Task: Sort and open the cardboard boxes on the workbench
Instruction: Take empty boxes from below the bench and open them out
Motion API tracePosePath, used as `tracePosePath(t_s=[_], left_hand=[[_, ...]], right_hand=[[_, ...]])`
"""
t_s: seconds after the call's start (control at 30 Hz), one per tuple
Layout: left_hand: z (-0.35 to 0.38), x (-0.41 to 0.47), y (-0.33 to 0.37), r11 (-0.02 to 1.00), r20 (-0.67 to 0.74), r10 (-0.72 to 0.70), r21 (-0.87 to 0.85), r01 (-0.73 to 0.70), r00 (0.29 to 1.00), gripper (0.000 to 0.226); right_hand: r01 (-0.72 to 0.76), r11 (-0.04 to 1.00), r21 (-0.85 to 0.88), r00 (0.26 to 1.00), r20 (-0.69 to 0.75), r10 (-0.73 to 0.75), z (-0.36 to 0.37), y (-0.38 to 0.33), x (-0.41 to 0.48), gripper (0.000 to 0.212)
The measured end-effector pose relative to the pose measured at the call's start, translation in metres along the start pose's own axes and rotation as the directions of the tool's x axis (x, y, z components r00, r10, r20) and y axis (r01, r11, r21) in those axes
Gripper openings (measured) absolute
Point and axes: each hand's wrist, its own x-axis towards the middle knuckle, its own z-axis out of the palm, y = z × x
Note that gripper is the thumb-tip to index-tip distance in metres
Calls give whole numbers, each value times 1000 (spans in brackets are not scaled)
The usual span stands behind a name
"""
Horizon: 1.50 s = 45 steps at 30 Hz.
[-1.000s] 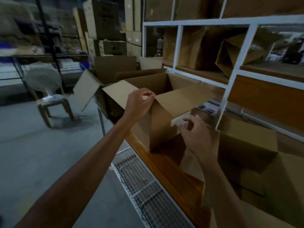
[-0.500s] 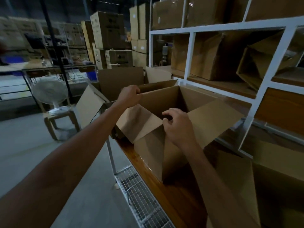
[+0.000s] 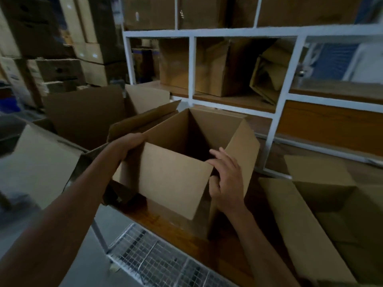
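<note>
I see an open cardboard box (image 3: 176, 179) standing upright on the wooden workbench (image 3: 207, 245), its near flap folded down toward me. My left hand (image 3: 128, 145) grips the box's left top edge, fingers curled over it. My right hand (image 3: 227, 179) rests at the near right corner, fingers spread and loose against the flap's edge (no real clasp that I can make out). Another open box (image 3: 83, 119) sits just behind to the left, a third open box (image 3: 331, 204) to the right. A white shelf frame (image 3: 288, 96) behind holds more cartons.
</note>
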Motion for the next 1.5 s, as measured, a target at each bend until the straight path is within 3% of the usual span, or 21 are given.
tracePosePath(t_s=[0.07, 0.17, 0.27, 0.33, 0.43, 0.63, 0.8, 0.97, 1.07, 1.3, 1.5], left_hand=[[-1, -2, -3, 997, 59, 22, -70, -18, 998, 35], [1, -15, -4, 974, 37, 71, -218, -62, 997, 21], [3, -31, -1, 947, 33, 152, -290, -136, 988, 16], [2, -46, -3, 935, 40, 201, -305, -179, 979, 20], [-2, -70, -8, 917, 38, 279, -306, -255, 960, 22], [-25, -111, 6, 869, 7, 410, -306, -388, 912, 20], [-60, -143, 31, 817, 40, 509, -336, -469, 860, 31], [-113, -170, 46, 706, -85, 577, -448, -549, 812, 33], [-148, -183, 53, 614, -155, 614, -523, -591, 774, 34], [-246, -162, 46, 444, -255, 722, -543, -713, 644, 40], [-346, -108, 43, 351, -376, 766, -435, -829, 522, 43]], right_hand=[[-157, 986, -49, 987, -51, 155, 4, -12, -11, 42], [-388, 909, -155, 922, -90, 378, 8, -34, -25, 48], [-591, 791, -158, 806, -136, 576, -1, -44, -29, 51], [-679, 718, -156, 733, -86, 675, -14, -48, -33, 59], [-712, 698, -77, 696, 55, 716, -32, -66, -44, 75], [-630, 771, 95, 777, 68, 626, -68, -112, -61, 82], [-517, 847, 123, 847, -67, 527, -99, -156, -51, 79], [-400, 903, 159, 876, -223, 427, -114, -209, -24, 71], [-323, 932, 163, 909, -223, 353, -114, -237, -3, 73], [-158, 958, 240, 952, -218, 212, -67, -288, 51, 80], [-29, 959, 280, 947, -298, 116, 25, -333, 119, 74]])
